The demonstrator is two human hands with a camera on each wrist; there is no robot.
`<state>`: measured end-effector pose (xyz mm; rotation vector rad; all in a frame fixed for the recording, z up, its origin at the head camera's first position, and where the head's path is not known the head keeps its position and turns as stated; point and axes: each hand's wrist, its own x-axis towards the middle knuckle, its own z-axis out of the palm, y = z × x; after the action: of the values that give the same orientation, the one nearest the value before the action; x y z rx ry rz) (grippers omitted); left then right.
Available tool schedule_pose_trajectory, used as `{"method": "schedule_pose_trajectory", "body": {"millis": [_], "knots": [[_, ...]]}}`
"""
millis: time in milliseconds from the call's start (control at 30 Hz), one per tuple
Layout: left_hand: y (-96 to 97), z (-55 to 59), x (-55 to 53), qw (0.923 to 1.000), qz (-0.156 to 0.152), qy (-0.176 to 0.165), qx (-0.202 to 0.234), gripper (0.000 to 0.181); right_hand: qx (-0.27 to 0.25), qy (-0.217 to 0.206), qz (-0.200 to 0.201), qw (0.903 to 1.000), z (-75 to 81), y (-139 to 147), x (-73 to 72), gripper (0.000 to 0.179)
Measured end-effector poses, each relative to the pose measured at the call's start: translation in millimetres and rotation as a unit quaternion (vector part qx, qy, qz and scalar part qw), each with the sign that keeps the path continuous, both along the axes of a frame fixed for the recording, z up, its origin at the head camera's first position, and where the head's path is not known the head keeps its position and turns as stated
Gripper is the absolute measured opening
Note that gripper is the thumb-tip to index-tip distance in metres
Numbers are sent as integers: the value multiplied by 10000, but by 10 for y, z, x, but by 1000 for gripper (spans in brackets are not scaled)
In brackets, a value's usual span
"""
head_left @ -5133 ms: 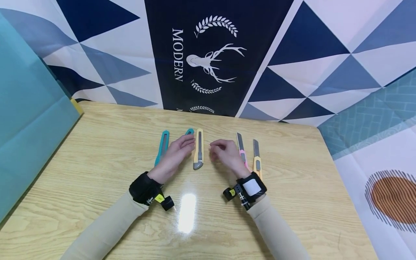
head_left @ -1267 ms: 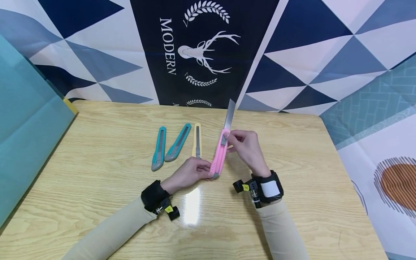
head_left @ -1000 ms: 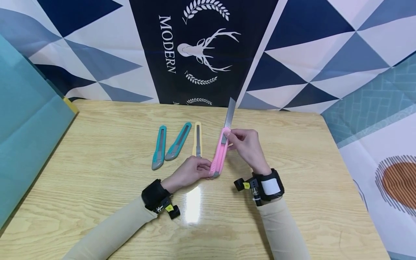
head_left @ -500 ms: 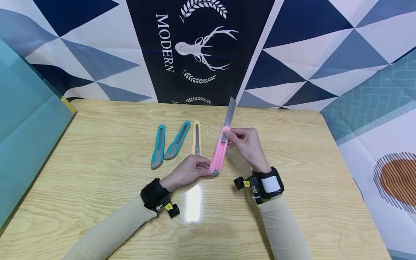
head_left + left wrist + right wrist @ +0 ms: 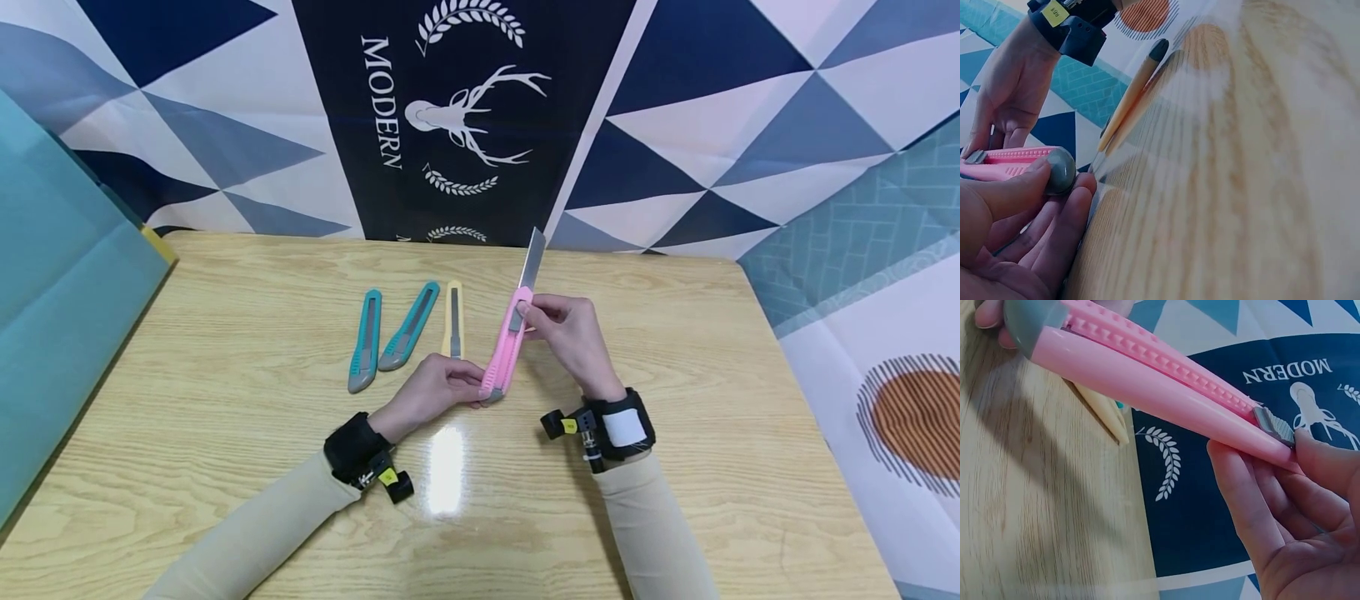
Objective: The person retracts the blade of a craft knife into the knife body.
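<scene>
Both hands hold a pink utility knife (image 5: 506, 354) tilted above the table, its long steel blade (image 5: 532, 260) pointing away and up. My left hand (image 5: 431, 390) pinches the grey end cap (image 5: 1062, 170) between thumb and fingers. Near the blade end, my right hand (image 5: 572, 342) grips the body, thumb at the grey slider (image 5: 1274, 425). Partly covered by the left hand, a yellow utility knife (image 5: 454, 321) lies on the table. A second yellow knife (image 5: 1132, 97) shows in the left wrist view; the head view does not show it.
Two teal utility knives (image 5: 366, 342) lie side by side left of the yellow one, blades retracted. The wood table (image 5: 247, 350) meets a patterned backdrop (image 5: 457, 108) at the back. A teal panel (image 5: 75, 283) borders the left side.
About five seconds ago the hands were apart and the pink knife lay at the right; now both hold it raised in the middle. Over the last second the grip has barely changed.
</scene>
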<state>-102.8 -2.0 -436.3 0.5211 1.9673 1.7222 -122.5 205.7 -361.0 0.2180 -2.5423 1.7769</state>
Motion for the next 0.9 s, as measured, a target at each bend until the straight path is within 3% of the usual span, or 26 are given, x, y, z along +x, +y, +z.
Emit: {"method": "schedule_pose_trajectory", "body": {"millis": [200,533,900], "knots": [[-8,6,-4,9997,72,-167,145,19,-328,28,-143,9994,-54,15,-12,25],[8,31,-15,9987,497,-49,-74,15,-531,-109,-183,9984,-23,28,16,28],[5,34,-13,9990,444,19,-23,12,-319,-143,-164,9993,246,-82,124,20]]}}
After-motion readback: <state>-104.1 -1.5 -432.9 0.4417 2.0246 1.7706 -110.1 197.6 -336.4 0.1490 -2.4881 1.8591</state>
